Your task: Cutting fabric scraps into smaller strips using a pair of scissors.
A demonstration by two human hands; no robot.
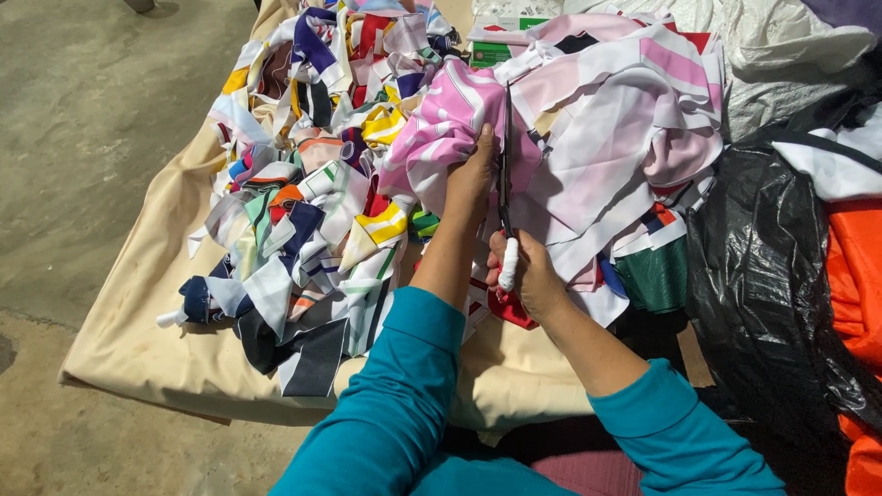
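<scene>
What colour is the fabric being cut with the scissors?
Pink and white stripes on the fabric, under the scissors; head view.

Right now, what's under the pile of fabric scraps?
A beige cloth lies spread beneath the scrap pile, over a concrete floor. What the cloth itself rests on is covered.

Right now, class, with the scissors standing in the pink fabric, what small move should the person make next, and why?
Probably close the scissors for a short snip. The right hand grips their white-wrapped handle, the blades point up along the pink striped fabric, and the left hand holds that fabric just beside the blades, so the cloth looks steadied for cutting.
</scene>
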